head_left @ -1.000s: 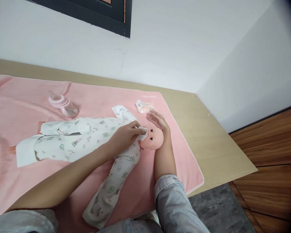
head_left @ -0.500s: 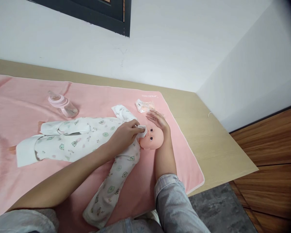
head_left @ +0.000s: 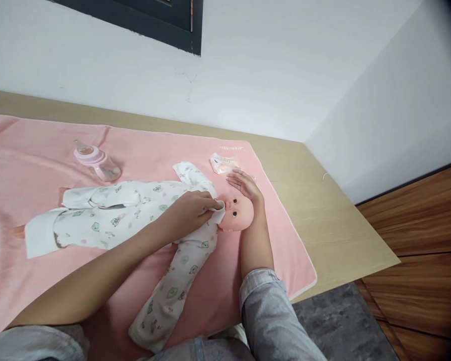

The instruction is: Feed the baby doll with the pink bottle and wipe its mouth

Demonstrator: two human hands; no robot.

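Just beyond the left hand [head_left: 195,213], its thumb and fingers pinching a thin white cloth [head_left: 218,216], a pink, bald-headed doll [head_left: 242,213] is lying; the right hand [head_left: 245,184] is resting loosely open beside its head.

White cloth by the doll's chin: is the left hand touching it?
Touching. The head view shows the left hand pinching the white cloth at its fingertips, with the cloth's free part spreading beyond them toward the doll's head.

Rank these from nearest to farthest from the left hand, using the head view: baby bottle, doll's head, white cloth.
1. White cloth: pinched in the fingers of the left hand.
2. Doll's head: just right of the cloth.
3. Baby bottle: off to the left, beyond the doll's legs.
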